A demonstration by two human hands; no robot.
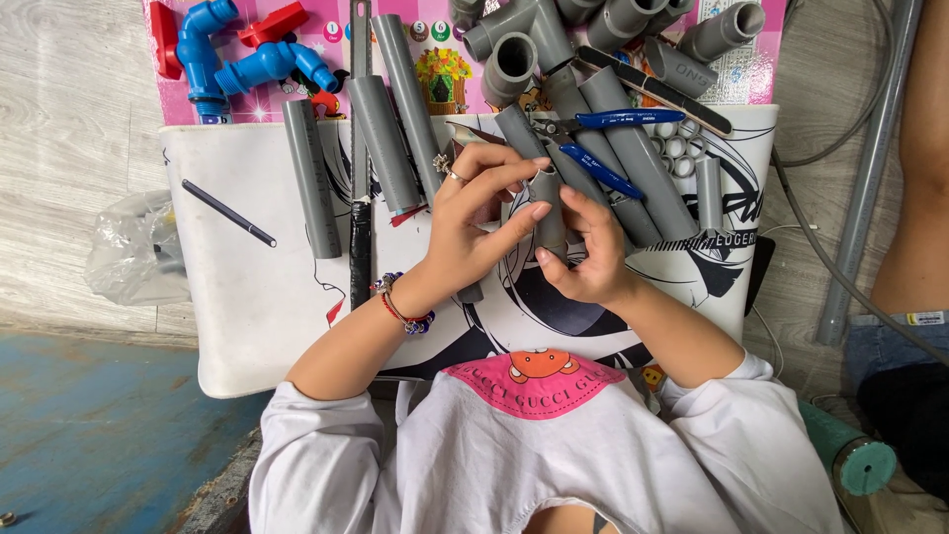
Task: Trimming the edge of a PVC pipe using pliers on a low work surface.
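Both hands on one short grey pipe piece, held above the white worktop [247, 297].

Left hand [474, 222] and right hand [588, 257] meet at the grey pipe piece [547, 213]; fingers of both are closed around it, left from the side and top, right from below. Its long axis runs near upright in view, open end pointing away from the person toward the loose grey pipes [633, 148] and blue-handled cutters [603, 148] just beyond. Neither hand is clearly nearer.
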